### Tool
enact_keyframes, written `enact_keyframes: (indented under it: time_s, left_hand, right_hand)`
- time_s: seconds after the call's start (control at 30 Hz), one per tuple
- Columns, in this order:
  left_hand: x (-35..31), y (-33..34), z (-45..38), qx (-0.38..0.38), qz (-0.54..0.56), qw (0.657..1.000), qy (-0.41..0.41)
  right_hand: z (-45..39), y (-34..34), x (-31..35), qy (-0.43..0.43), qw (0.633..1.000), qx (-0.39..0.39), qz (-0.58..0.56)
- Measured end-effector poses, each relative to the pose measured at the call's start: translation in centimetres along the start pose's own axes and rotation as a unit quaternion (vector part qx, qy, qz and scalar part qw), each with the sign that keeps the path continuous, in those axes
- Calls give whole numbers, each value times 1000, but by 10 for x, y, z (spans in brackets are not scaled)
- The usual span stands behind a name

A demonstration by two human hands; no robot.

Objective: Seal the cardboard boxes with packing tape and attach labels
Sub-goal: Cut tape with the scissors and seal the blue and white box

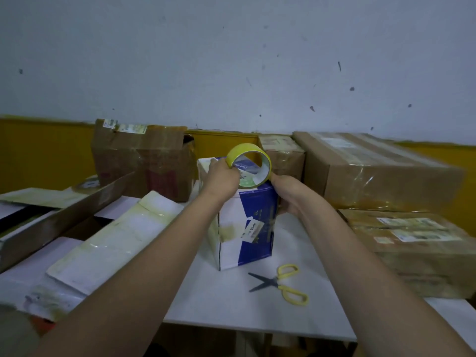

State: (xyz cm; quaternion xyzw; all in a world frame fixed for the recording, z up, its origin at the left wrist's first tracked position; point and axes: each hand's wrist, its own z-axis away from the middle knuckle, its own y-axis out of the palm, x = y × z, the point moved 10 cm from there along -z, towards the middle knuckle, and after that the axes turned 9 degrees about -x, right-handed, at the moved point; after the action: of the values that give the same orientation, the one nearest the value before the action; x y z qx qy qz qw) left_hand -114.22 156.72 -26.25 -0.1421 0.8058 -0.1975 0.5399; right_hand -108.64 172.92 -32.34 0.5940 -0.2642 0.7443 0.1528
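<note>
A blue and white cardboard box (247,228) stands upright in the middle of the white table (231,305). On its top sits a roll of packing tape (251,164) with a yellow rim, stood on edge. My left hand (222,180) grips the roll at its left side. My right hand (288,193) holds the box's upper right corner, with the thumb close to the roll's lower edge. A small white label (253,229) is stuck on the box's front face.
Yellow-handled scissors (282,283) lie open on the table in front of the box. Large taped brown boxes (373,171) (412,251) stand at the right, an opened brown box (144,161) at the back left. Flattened white cartons (110,240) and another tape roll (87,185) lie at the left.
</note>
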Motion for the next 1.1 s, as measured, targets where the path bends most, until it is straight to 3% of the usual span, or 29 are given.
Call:
enact_keyframes:
  time_s: [0.1, 0.2, 0.33, 0.4, 0.63, 0.8, 0.9, 1.03, 1.1]
  left_hand:
    - [-8, -35, -10, -19, -15, 999, 22]
    - [-24, -92, -7, -54, -114, 987, 101]
    - [23, -90, 15, 75, -312, 944, 70]
    - [47, -70, 27, 117, -331, 935, 56]
    - [36, -52, 26, 71, -174, 977, 102]
    - [19, -35, 29, 31, 113, 991, 71]
    - [25, -18, 37, 2, 161, 986, 47]
    - [20, 2, 35, 22, 163, 985, 47]
    - [13, 17, 34, 45, 140, 987, 60]
  right_hand:
    - [-3, 0, 4, -3, 1000, -8, 12]
    - [-4, -5, 4, -10, 1000, -20, 12]
    - [1, -3, 5, -12, 1000, -14, 4]
    - [4, -1, 4, -8, 1000, -4, -3]
    - [3, -27, -3, 3, 997, -15, -78]
    - [-4, -33, -80, 135, 964, -49, -225]
    - [3, -9, -135, 186, 962, -62, -191]
    - [-15, -40, -119, 104, 981, -156, -55]
    - [-13, -49, -87, 49, 984, -155, -69]
